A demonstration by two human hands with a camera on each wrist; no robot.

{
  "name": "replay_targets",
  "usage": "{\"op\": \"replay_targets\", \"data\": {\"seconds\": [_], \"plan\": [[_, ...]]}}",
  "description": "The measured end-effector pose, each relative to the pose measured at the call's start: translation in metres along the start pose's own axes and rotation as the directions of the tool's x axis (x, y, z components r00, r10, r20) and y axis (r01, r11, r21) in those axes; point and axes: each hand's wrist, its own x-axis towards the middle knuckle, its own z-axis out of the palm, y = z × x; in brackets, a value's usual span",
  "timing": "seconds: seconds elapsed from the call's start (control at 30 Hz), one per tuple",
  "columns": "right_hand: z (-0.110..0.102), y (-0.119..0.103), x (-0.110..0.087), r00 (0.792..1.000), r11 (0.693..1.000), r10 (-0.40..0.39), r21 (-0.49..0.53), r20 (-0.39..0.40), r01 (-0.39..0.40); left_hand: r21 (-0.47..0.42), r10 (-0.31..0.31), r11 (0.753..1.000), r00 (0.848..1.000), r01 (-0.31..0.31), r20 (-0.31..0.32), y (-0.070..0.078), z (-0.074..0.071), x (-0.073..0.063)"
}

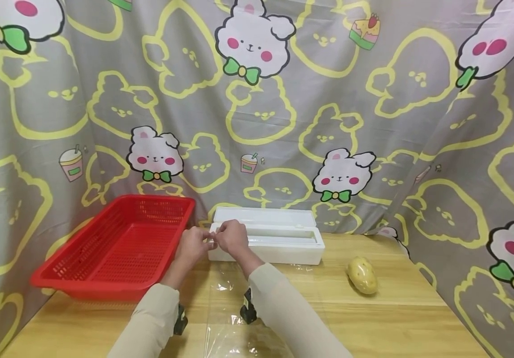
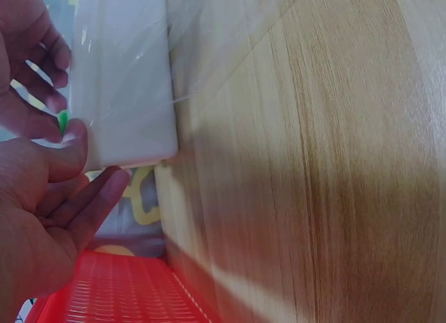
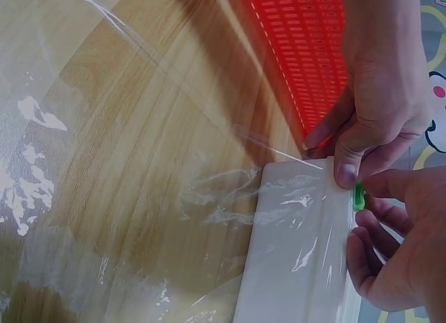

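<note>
A white cling-film dispenser box lies open at the back of the wooden table. Both hands meet at its left end. My left hand steadies the box corner, its thumb pressed on top and its fingers under the end. My right hand pinches a small green slider on the box's edge, right beside the left thumb. A clear sheet of film runs from the box toward me over the table, wrinkled and shiny in the right wrist view.
A red perforated plastic basket stands just left of the box, close to my left hand. A yellowish potato lies on the table to the right. Cartoon-print curtains enclose the back and both sides.
</note>
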Motion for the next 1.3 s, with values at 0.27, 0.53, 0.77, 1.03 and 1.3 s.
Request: {"op": "replay_targets", "data": {"seconds": [0.27, 0.53, 0.77, 1.03, 1.3], "plan": [[-0.001, 0.001, 0.000, 1.000, 1.000, 0.016, 0.020, 0.001, -0.016, -0.002, -0.003, 1.000, 1.000, 0.003, 0.012, -0.001, 0.001, 0.002], [0.000, 0.003, 0.000, 1.000, 1.000, 0.021, 0.021, -0.009, -0.021, -0.010, -0.024, 1.000, 1.000, 0.025, 0.017, 0.001, 0.002, 0.001], [-0.009, 0.010, 0.001, 0.999, 1.000, -0.010, -0.005, -0.041, 0.010, -0.010, 0.000, 1.000, 1.000, 0.000, -0.020, 0.000, 0.001, -0.002], [-0.024, 0.019, 0.003, 1.000, 1.000, -0.018, -0.011, 0.023, 0.018, -0.009, -0.018, 1.000, 1.000, 0.018, -0.017, -0.001, 0.000, -0.002], [-0.026, 0.023, 0.004, 0.999, 1.000, -0.010, -0.013, 0.052, 0.011, -0.014, -0.028, 1.000, 1.000, 0.028, -0.008, -0.002, 0.002, -0.001]]}}
